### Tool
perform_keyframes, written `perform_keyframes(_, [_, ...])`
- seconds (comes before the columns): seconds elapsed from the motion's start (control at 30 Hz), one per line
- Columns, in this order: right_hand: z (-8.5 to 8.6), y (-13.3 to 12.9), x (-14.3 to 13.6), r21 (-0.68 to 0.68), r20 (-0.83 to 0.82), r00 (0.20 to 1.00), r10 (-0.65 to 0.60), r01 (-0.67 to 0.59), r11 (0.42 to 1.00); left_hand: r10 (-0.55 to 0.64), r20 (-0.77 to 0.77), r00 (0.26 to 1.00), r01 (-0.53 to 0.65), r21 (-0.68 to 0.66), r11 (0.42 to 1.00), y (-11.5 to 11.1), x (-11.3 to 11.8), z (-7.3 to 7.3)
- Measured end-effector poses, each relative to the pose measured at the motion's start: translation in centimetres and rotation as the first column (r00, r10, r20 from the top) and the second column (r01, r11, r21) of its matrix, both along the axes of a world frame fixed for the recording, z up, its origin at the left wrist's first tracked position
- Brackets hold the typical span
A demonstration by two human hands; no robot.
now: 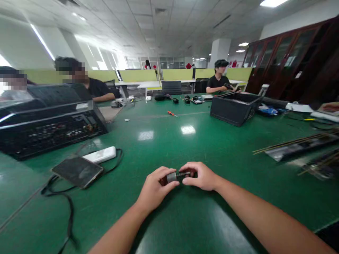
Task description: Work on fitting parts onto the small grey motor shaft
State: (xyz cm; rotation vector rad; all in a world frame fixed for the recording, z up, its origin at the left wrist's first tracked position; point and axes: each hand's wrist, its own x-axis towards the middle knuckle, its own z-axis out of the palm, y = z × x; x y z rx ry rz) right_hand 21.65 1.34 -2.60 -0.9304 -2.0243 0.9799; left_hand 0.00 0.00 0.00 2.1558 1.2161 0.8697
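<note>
Just above the green tabletop [169, 148], both hands meet on a small part with a grey cylinder [171, 177] at one end and a dark ribbed shaft [182, 174] at the other. My left hand [156, 183] is closed around the grey cylinder, thumb below and fingers on top. The shaft points right, into my right hand [200, 176], whose thumb and fingers are curled around its dark end. Fingers cover that end, so its exact shape and kind cannot be made out.
A black phone [78, 171] leans by a white power strip [102, 155] with a black cord, left. Large black cases stand left [50, 123] and back right [233, 109]. An orange screwdriver [172, 113] lies mid-table; thin rods [293, 143] lie right. Several people sit around.
</note>
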Motion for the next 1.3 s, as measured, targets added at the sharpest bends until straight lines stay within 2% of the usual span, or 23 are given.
perform_keyframes(0.27, [0.62,0.05,0.15,0.099,0.033,0.999,0.026,-0.030,0.995,-0.031,0.005,1.000,0.031,0.009,0.999,-0.33,0.16,-0.29])
perform_keyframes(0.63, [0.21,0.22,-0.47,0.094,0.034,0.999,-0.030,0.027,0.995,-0.052,-0.010,0.999,0.052,0.017,0.998,-0.12,0.03,-0.46])
perform_keyframes(1.3, [0.31,0.23,-0.32,0.057,0.079,0.995,-0.054,0.049,0.997,-0.051,-0.018,0.999,0.052,0.031,0.998,-0.24,0.06,-0.39])
